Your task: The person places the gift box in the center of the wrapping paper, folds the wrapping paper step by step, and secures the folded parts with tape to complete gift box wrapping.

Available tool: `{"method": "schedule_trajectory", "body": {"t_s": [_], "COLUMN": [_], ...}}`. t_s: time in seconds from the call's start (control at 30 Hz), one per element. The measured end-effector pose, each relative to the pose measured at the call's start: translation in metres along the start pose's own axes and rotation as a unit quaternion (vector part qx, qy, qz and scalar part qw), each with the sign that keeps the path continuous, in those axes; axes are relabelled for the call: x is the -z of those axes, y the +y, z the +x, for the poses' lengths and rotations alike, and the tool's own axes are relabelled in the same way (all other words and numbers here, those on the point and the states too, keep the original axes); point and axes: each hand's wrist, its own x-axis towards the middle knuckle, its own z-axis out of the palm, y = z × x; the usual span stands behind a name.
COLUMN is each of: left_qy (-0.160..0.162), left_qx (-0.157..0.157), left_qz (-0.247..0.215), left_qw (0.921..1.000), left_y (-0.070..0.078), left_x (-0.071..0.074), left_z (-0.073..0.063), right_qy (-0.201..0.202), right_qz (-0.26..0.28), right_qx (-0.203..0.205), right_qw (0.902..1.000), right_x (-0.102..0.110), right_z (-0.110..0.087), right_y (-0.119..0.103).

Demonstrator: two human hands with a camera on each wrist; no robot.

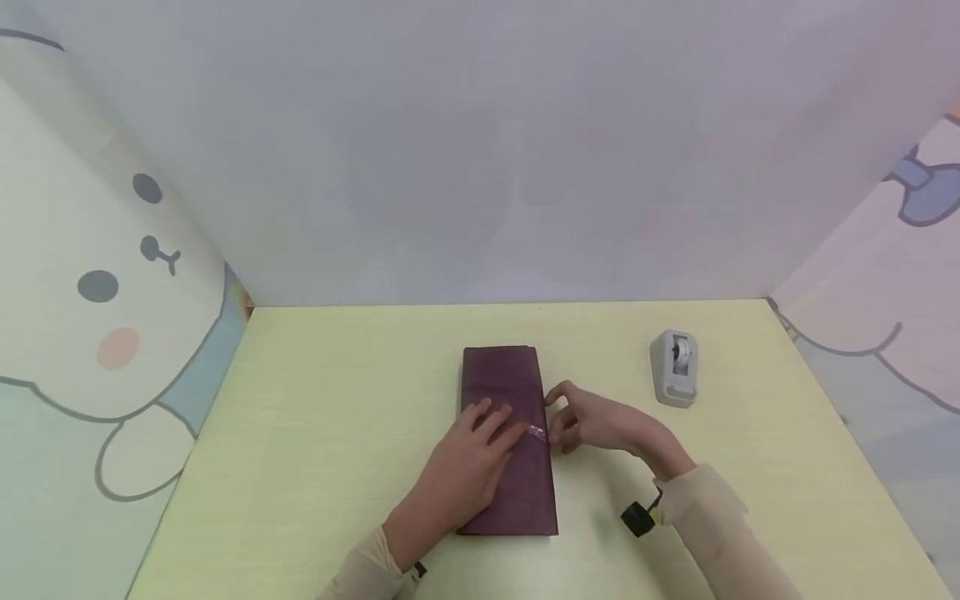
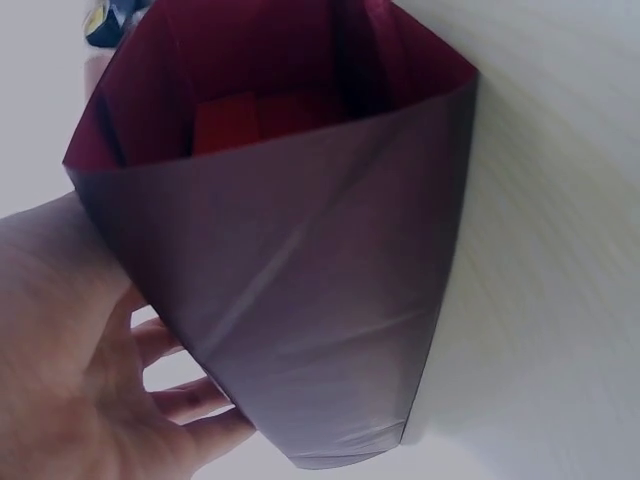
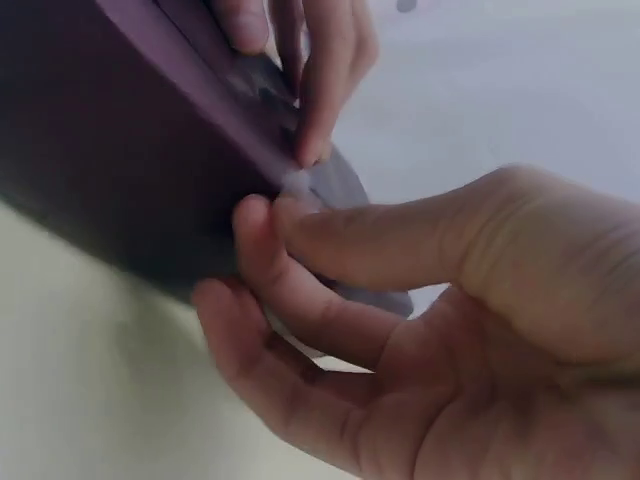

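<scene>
A person in cream sleeves (image 1: 712, 512) bends to a dark purple paper packet (image 1: 525, 500), lying lengthwise near the middle of a pale yellow table (image 1: 337, 400), its near end gaping around something red (image 2: 265, 122). The left hand (image 1: 467, 468) rests on top, fingers spread, one fingertip at a strip of shiny tape (image 1: 537, 432). At the packet's right edge, the right hand (image 1: 592, 419) pinches the tape's end between thumb and forefinger, other fingers curled. Farther off at right stands a grey tape dispenser (image 1: 678, 392); beyond rises a plain pale wall (image 1: 480, 150).
</scene>
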Motion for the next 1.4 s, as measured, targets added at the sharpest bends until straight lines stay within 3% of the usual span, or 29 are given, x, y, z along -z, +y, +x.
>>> {"method": "schedule_trajectory", "body": {"t_s": [0.2, 0.43, 0.6, 0.7, 0.8, 0.9, 1.0, 1.17, 1.4], "left_qy": [0.010, -0.002, 0.032, 0.046, 0.033, 0.014, 0.017, 0.046, 0.065], "left_qx": [-0.003, 0.005, 0.014, 0.022, 0.026, 0.028, 0.016, -0.032, -0.042], "left_qz": [-0.003, -0.010, -0.037, -0.059, -0.087, -0.132, -0.156, -0.147, -0.178], "left_qw": [0.9999, 0.9999, 0.9987, 0.9969, 0.9953, 0.9907, 0.9874, 0.9876, 0.9810], "left_y": [-0.001, 0.000, -0.001, -0.006, -0.012, -0.018, -0.022, -0.021, -0.024], "left_x": [-0.002, -0.004, -0.008, -0.010, -0.011, -0.011, -0.009, -0.009, -0.015], "left_z": [-0.002, -0.003, -0.002, 0.005, 0.014, 0.017, 0.013, -0.004, -0.015], "right_qy": [0.014, 0.114, 0.181, 0.252, 0.314, 0.329, 0.323, 0.328, 0.348], "right_qz": [-0.004, -0.031, -0.025, -0.059, -0.107, -0.161, -0.215, -0.265, -0.293], "right_qx": [0.060, 0.080, 0.094, 0.134, 0.204, 0.270, 0.311, 0.310, 0.324], "right_qw": [0.9981, 0.9897, 0.9787, 0.9566, 0.9213, 0.8902, 0.8675, 0.8519, 0.8295], "right_x": [-0.007, -0.029, -0.035, -0.041, -0.047, -0.055, -0.061, -0.071, -0.080], "right_z": [-0.008, -0.003, -0.004, -0.004, -0.005, -0.007, -0.010, -0.014, -0.012], "right_y": [0.019, 0.025, 0.031, 0.029, 0.023, 0.019, 0.019, 0.029, 0.041]}}
